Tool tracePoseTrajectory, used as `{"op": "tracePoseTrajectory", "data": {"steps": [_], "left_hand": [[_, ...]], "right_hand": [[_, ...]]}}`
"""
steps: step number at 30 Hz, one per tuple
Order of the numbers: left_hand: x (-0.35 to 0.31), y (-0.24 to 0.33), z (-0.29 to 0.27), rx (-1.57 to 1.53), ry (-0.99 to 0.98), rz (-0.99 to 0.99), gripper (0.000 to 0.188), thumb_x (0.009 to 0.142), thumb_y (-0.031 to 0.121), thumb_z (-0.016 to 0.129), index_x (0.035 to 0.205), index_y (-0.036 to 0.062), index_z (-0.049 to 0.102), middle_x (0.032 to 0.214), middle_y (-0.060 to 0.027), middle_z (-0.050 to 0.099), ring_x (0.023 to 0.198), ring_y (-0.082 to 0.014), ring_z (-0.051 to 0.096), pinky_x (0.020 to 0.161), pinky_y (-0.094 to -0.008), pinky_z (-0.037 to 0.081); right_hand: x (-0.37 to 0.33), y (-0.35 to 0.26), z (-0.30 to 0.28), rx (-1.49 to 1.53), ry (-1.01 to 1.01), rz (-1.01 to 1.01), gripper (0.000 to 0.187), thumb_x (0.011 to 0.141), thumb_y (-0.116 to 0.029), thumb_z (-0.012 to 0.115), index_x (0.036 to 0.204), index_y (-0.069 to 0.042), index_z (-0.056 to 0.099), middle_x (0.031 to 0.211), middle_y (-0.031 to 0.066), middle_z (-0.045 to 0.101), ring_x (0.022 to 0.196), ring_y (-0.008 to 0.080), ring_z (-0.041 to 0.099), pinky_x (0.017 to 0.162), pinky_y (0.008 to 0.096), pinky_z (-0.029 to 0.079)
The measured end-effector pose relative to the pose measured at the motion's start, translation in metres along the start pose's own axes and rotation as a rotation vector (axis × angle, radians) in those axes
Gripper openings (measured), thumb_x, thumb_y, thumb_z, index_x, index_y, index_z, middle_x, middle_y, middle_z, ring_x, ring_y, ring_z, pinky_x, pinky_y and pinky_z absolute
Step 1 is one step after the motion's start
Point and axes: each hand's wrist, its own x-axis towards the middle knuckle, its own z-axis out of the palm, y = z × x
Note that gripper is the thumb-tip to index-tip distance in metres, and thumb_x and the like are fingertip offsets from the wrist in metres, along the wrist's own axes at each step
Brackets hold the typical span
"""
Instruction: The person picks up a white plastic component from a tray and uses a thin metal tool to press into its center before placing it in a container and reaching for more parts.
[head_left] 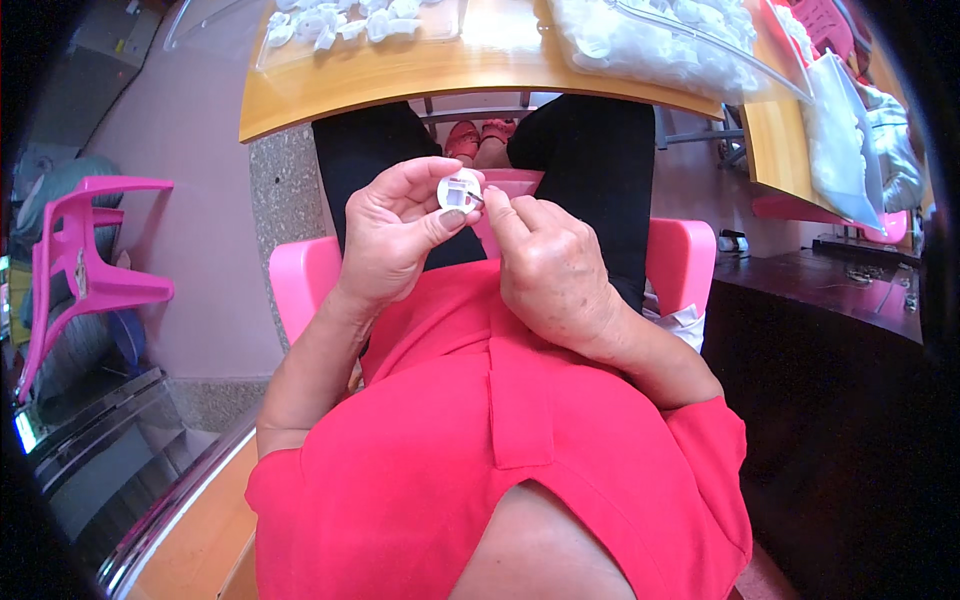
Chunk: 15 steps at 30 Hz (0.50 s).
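Note:
My left hand (400, 225) pinches a small round white plastic part (457, 189) between thumb and fingers, above my lap. A squarish greyish recess shows in the part's face. Close against its right side is my right hand (550, 250), its fingers closed on a thin dark piece (475, 196) whose tip meets the part's edge. Most of that piece is hidden in my fingers, so its kind does not show.
Ahead is a wooden table (400, 88) bearing a clear tray (262, 55) of white plastic pieces and a clear bin (680, 85) heaped with more. A pink plastic chair (95, 270) stands at left. To the right is a dark cabinet (800, 310).

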Motion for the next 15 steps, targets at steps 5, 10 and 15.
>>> {"op": "tracePoseTrajectory", "data": {"steps": [5,10,15], "left_hand": [[-0.0009,-0.0009,0.0011,0.025,0.003,0.02,0.038,0.081,-0.009,0.066,0.117,-0.004,0.056,0.11,-0.0173,0.064,0.099,-0.0213,0.064,0.088,-0.033,0.055],[0.0014,0.0026,0.0081,0.018,0.012,0.038,0.038,0.081,-0.009,0.067,0.117,-0.0043,0.056,0.109,-0.0166,0.064,0.099,-0.0209,0.064,0.088,-0.0328,0.055],[0.0014,0.0001,0.0086,0.021,0.037,0.053,0.037,0.081,-0.009,0.067,0.116,-0.0045,0.056,0.109,-0.0161,0.064,0.099,-0.0204,0.064,0.088,-0.0325,0.055]], "right_hand": [[-0.0021,-0.0016,0.0027,-0.055,0.008,-0.029,0.031,0.077,-0.01,0.054,0.104,0.007,0.056,0.074,0.0113,0.056,0.066,0.0226,0.06,0.056,0.032,0.051],[-0.0009,0.0007,0.0028,-0.044,0.041,-0.018,0.035,0.077,-0.008,0.055,0.108,0.009,0.055,0.074,0.0118,0.055,0.066,0.0232,0.06,0.056,0.032,0.051],[-0.0005,0.002,0.0054,0.008,0.048,0.004,0.036,0.076,-0.005,0.056,0.109,0.009,0.053,0.074,0.0132,0.055,0.066,0.0259,0.062,0.056,0.0341,0.052]]}}
